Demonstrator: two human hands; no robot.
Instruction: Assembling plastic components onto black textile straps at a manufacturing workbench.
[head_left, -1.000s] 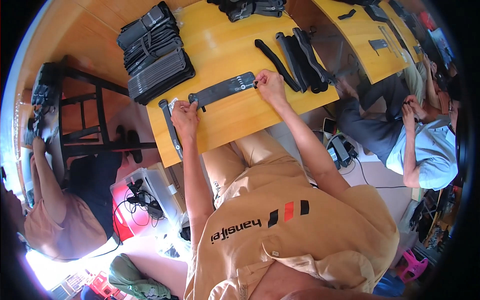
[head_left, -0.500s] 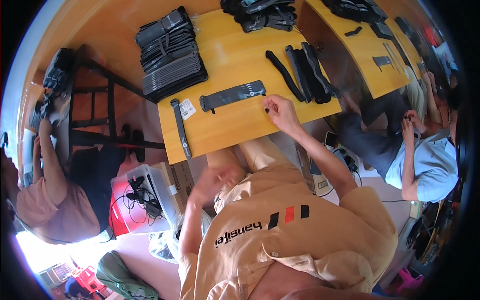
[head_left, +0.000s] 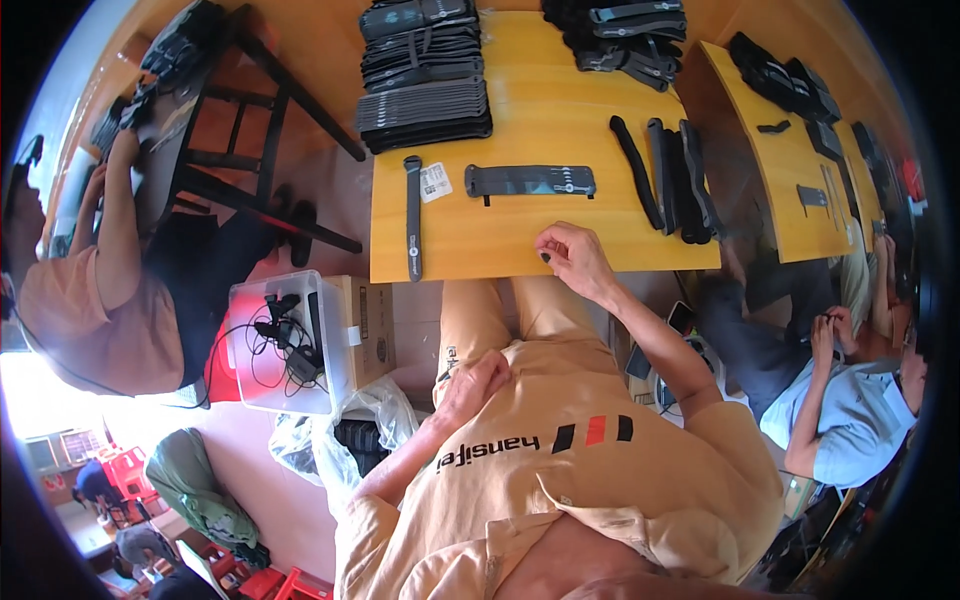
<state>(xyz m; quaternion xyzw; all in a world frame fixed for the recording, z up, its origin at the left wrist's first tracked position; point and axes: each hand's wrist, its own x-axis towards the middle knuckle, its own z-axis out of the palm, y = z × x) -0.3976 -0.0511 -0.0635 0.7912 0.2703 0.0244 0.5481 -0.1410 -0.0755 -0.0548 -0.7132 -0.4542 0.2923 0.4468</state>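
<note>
On the table lies a wide grey strap (head_left: 530, 182), flat, with small black tabs below its lower edge. Nearer to me, my right hand (head_left: 578, 258) hovers by the table's front edge, its fingers pinched on a small black piece (head_left: 545, 257). My left hand (head_left: 476, 386) lies against my lap with curled fingers; whatever they may hold is hidden. A narrow grey strap (head_left: 413, 222) runs front to back at the left, beside a white label (head_left: 436, 182). Several long dark straps (head_left: 686, 180) lie together at the right, a black one (head_left: 637, 170) along their left side.
A tall stack of grey straps (head_left: 425, 108) stands at the table's back left, another pile (head_left: 635, 35) at the back right. Below left is a clear plastic bin (head_left: 255, 350) with cables, near a cardboard box (head_left: 375, 325). People sit at both sides; another yellow table (head_left: 775, 190) stands right.
The whole view has shifted, so the table appears farther right. My right hand has drawn back from the wide strap toward the front edge. My left hand, blurred before, has settled on my lap.
</note>
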